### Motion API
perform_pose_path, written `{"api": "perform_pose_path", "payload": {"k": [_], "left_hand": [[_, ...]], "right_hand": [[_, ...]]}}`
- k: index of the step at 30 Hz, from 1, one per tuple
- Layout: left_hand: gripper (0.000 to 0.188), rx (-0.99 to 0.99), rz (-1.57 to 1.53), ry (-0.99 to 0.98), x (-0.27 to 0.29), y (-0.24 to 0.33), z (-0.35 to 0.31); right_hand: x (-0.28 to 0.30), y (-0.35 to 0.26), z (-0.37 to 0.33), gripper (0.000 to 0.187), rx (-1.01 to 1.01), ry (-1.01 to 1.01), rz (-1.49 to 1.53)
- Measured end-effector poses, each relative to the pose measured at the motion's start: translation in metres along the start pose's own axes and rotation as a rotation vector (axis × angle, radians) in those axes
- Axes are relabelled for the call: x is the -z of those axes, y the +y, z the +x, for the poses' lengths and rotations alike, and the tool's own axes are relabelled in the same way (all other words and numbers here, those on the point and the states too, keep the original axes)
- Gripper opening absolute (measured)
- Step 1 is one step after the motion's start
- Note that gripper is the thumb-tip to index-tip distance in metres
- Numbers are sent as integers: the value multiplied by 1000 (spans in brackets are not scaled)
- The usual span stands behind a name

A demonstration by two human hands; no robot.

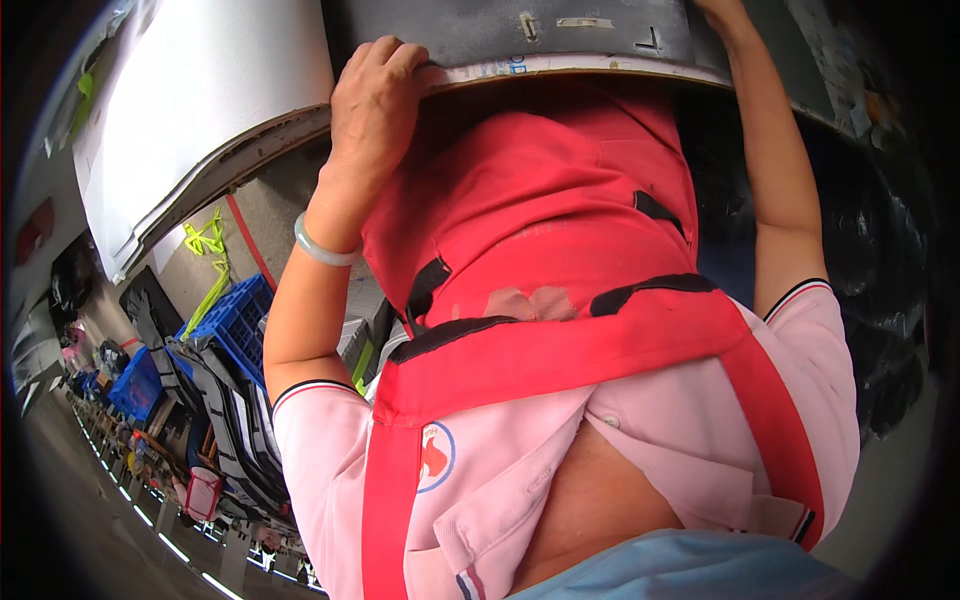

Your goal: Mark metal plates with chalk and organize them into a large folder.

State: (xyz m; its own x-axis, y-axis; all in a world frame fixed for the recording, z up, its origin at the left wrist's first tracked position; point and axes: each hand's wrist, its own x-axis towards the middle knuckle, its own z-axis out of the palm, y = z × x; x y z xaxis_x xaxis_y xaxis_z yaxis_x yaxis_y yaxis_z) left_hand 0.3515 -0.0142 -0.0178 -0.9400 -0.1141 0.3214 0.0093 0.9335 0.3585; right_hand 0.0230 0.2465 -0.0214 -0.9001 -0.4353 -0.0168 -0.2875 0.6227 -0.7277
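My left hand [377, 95] is at the near edge of the worktable, its fingers curled and knuckles up. Its fingertips meet the border between a dark grey sheet [450, 35] and a white sheet stack; what they hold, if anything, is hidden. Staple-like metal pieces [585, 22] show on the grey surface. My right arm [775, 150] reaches forward along the right side. Only part of my right hand [718, 8] shows at the top border, and its fingers are cut off.
Large white sheets [210, 90] lie on the table to the left, overhanging its edge [240, 160]. Below on the left are blue crates [235, 325], a bright yellow-green cord [208, 250] and dark grey bundles [235, 420]. Black plastic-like bags [865, 230] sit at the right.
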Motion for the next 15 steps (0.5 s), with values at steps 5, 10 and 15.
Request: {"api": "perform_pose_path", "payload": {"k": [5,10,15], "left_hand": [[16,7,4,-2,3,2,-3],[16,22,-1,-31,5,4,-3],[17,33,2,-33,2,3,-2]], "right_hand": [[-8,1,3,24,25,6,25],[-9,0,2,24,2,19,33],[-8,1,3,23,41,33,-7]]}}
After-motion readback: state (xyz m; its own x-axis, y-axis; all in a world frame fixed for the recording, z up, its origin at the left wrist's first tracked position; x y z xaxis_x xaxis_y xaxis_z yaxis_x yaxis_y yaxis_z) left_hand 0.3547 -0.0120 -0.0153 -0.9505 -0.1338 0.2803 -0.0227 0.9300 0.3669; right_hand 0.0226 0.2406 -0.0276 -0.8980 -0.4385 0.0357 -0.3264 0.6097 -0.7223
